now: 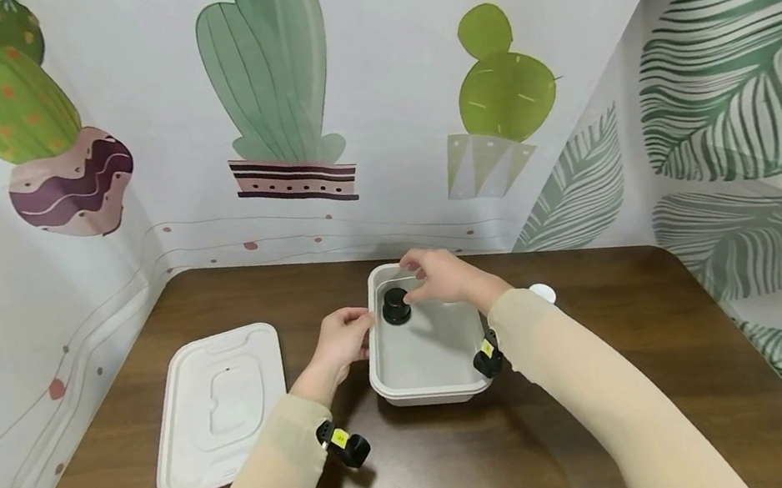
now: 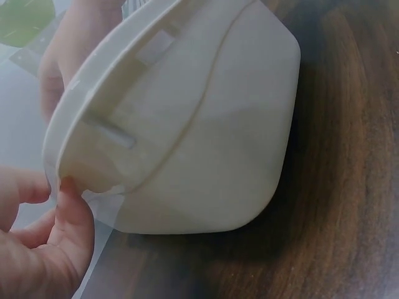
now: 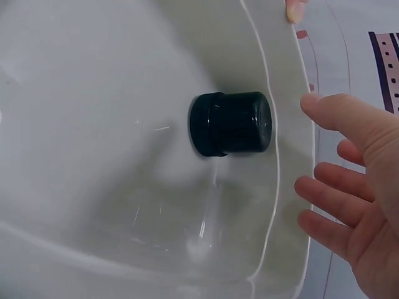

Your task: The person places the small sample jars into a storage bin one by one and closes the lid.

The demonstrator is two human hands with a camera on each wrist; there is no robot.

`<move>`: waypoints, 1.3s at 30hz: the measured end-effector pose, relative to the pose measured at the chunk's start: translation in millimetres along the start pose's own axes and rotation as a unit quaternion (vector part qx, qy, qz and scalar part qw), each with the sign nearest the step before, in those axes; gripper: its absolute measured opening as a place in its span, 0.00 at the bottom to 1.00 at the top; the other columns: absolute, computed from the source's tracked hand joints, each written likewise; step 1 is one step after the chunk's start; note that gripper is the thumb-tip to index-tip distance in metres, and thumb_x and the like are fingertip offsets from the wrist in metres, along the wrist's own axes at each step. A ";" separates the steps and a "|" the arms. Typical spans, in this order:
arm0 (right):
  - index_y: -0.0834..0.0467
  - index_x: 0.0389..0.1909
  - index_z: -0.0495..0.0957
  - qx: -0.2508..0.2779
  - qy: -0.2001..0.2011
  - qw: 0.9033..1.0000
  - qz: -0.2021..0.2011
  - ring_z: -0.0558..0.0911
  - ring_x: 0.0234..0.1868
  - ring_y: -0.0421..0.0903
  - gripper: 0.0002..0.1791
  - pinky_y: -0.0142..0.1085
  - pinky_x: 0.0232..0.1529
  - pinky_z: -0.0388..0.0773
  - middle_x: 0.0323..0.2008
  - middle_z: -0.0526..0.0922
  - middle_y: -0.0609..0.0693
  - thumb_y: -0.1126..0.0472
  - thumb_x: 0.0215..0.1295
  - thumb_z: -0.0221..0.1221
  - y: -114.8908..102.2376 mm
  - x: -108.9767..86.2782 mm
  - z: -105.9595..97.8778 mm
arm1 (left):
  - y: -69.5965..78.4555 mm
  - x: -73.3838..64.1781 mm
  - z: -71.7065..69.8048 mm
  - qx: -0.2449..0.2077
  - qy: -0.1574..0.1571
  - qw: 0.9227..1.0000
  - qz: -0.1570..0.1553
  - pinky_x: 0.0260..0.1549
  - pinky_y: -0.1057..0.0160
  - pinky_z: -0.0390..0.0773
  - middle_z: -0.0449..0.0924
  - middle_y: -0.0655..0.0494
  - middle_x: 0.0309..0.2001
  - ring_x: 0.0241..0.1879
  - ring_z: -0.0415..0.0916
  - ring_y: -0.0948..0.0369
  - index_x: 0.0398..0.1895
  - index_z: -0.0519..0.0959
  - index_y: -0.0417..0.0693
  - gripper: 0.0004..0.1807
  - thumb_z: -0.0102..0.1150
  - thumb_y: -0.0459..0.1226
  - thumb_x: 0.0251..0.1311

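Small black round plastic cap (image 1: pixel 396 306) lies inside white rectangular plastic tub (image 1: pixel 426 353), just below right hand (image 1: pixel 441 274), grip spread, apart. Left hand (image 1: pixel 340 340) grip pinches tub's left rim.

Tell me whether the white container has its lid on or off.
Off: the white container is open-topped, and the lid lies flat on the table to its left.

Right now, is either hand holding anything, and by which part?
The left hand grips the white plastic tub by its left rim. The right hand is open, holding nothing.
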State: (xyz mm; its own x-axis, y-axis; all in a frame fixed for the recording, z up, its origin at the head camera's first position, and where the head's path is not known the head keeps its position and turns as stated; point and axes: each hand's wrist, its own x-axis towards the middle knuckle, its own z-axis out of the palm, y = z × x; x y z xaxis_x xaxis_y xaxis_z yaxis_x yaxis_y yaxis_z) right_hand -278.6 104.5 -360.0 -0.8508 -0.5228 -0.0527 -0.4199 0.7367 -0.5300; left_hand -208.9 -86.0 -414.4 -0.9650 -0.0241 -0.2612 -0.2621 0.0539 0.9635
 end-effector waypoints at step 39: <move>0.60 0.52 0.70 0.107 0.119 0.987 -0.010 0.77 0.49 0.50 0.30 0.44 0.48 0.74 0.49 0.76 0.55 0.50 0.50 0.64 33.5 -67.8 -4.3 | -7.6 -0.1 -10.5 -0.014 -0.042 0.999 -0.020 0.23 0.64 0.78 0.76 0.46 0.35 0.26 0.75 0.59 0.47 0.72 0.38 0.17 0.56 0.36 0.54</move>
State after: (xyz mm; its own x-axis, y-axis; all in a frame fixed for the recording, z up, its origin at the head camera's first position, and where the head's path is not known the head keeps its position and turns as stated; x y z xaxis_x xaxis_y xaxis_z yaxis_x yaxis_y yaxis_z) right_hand -236.3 166.5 -370.6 -0.9036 -0.4026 0.1465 -0.3831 0.6065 -0.6967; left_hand -206.7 -96.8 -421.1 -0.9512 0.0588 -0.3030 -0.3020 0.0258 0.9530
